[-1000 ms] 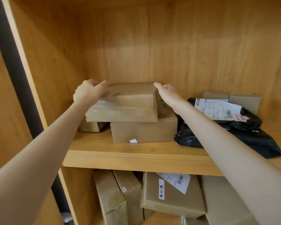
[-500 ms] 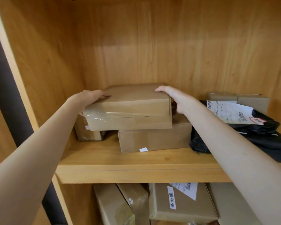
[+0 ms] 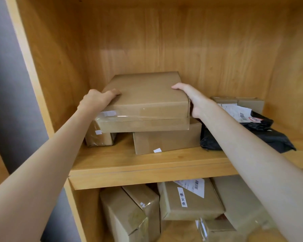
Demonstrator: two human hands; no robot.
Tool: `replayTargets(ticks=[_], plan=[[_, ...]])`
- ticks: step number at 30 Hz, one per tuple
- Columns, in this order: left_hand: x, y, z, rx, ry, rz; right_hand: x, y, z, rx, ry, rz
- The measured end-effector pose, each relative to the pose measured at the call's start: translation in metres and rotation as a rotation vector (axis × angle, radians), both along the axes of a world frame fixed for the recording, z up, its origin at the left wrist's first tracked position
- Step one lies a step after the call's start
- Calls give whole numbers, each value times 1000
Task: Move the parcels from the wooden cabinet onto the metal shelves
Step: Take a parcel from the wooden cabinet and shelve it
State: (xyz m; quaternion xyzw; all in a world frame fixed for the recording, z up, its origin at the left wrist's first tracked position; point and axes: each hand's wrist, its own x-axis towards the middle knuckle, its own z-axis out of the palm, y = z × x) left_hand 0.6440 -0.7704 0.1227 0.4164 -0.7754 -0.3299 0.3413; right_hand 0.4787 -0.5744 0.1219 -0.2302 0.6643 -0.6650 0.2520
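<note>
A flat brown cardboard parcel (image 3: 145, 100) with clear tape along its front lies on top of two smaller boxes in the wooden cabinet (image 3: 147, 170). My left hand (image 3: 96, 100) grips its left edge, fingers curled over the top. My right hand (image 3: 192, 100) holds its right side, thumb on top and fingers hidden behind the side. Under it sit a brown box (image 3: 166, 138) and a small taped box (image 3: 99, 137). The metal shelves are out of view.
Black poly mailers (image 3: 262, 135) with a white label lie to the right on the same shelf, with two small boxes (image 3: 240, 103) behind them. The lower shelf holds several brown boxes (image 3: 187, 201). The cabinet's left wall (image 3: 47, 70) is close to my left arm.
The top parcel has slid forward toward me between both hands. My view has moved closer and a little higher.
</note>
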Motion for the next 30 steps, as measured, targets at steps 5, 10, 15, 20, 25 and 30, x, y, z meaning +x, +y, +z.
replayTargets(ticks=[5,10,15,20,25,30], plan=[[16,16,-11,-16,22,-41,24,25,-9,-3,-24,-30],[35,42,-12,-41,26,-54,44,53,-11,10,-53,-42],[51,64,-15,5,31,-97,59,85,-13,16,-64,-34],[62,103,-22,-40,-48,-49,69,119,-19,-49,-57,-50],[66,171,-31,-177,40,11,80,158,-34,-219,142,-176],[61,238,-33,-1,314,-248,109,189,-51,-139,665,-260]])
